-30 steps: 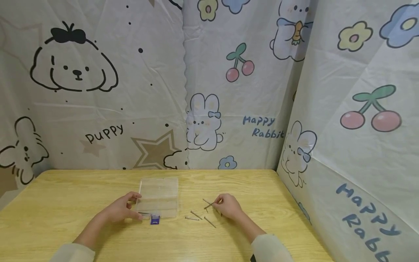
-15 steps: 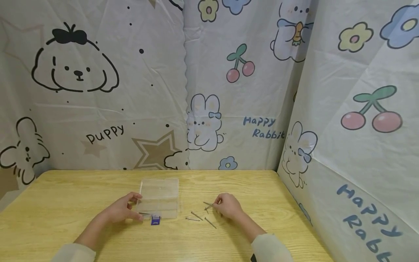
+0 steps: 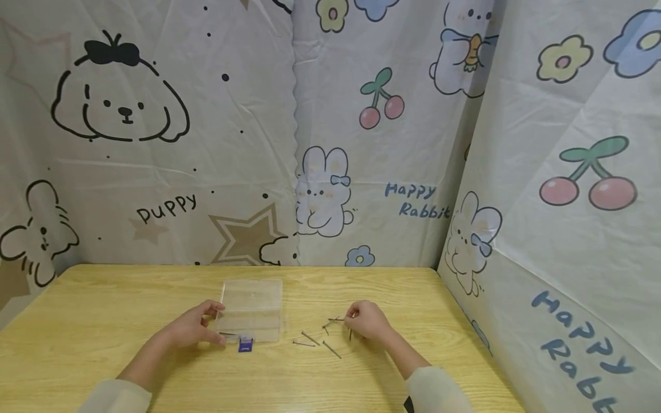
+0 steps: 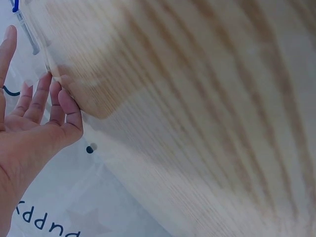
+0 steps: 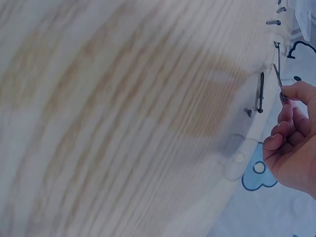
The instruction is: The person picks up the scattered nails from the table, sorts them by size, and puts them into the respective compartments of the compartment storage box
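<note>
A clear plastic box (image 3: 253, 295) with dividers lies on the table, a blue latch (image 3: 245, 345) at its front edge. My left hand (image 3: 193, 326) holds its left side, fingers curled at the edge and thumb at the front corner. A thin dark nail-like piece shows inside near that thumb. My right hand (image 3: 368, 320) pinches a nail (image 5: 277, 76) between thumb and fingertips, pointing left in the head view. Loose nails lie between box and hand, among them one nail (image 3: 331, 349) at the front and another nail (image 3: 310, 338) nearer the box.
The wood-grain table (image 3: 155, 287) runs back to a printed cloth (image 3: 248, 143) hung behind it. A second cloth (image 3: 568, 246) closes off the right side. In the right wrist view, another nail (image 5: 260, 93) lies just beside the pinched one.
My right hand has shifted slightly right and back with the nail, coming away from the crossed nails. A nail beneath that hand shows more clearly. My left hand and the box stay put.
</note>
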The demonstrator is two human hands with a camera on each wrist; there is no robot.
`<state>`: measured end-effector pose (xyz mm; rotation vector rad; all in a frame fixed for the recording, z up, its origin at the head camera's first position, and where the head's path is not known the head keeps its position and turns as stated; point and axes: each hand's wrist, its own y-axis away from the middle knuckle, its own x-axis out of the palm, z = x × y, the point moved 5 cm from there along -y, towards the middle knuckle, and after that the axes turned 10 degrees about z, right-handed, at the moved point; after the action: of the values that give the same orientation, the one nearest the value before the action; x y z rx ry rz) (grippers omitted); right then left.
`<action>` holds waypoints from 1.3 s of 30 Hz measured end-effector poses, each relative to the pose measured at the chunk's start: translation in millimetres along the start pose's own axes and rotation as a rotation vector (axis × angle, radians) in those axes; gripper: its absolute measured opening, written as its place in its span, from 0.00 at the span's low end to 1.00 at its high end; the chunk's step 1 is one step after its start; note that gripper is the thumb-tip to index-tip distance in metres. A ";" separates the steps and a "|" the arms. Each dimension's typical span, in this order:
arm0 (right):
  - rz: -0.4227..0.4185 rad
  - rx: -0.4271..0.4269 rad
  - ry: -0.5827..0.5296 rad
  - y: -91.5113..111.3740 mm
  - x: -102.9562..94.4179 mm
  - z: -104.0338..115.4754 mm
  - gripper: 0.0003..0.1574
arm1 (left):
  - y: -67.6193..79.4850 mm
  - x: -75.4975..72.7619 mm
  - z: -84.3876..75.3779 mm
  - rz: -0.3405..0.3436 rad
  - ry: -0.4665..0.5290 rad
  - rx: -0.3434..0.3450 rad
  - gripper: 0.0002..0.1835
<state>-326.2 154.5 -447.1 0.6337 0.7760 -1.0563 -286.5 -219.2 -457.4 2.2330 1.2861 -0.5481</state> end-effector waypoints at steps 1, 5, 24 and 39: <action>0.004 0.004 -0.004 0.6 -1.0 -1.4 0.05 | -0.2 -0.2 0.2 0.002 0.001 0.000 0.43; 0.004 0.020 -0.026 1.1 -4.8 -8.8 0.05 | -0.7 -0.5 0.5 0.008 0.002 -0.002 0.43; -0.027 0.015 -0.121 3.3 -14.1 -9.9 0.05 | -1.3 0.5 1.4 0.022 0.009 0.005 0.43; -0.023 -0.033 -0.119 -1.3 -12.4 3.2 0.05 | -0.5 0.6 0.8 0.015 0.019 0.021 0.44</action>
<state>-330.1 158.0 -435.3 0.5300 0.6968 -1.0908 -286.8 -219.0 -458.5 2.2682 1.2769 -0.5385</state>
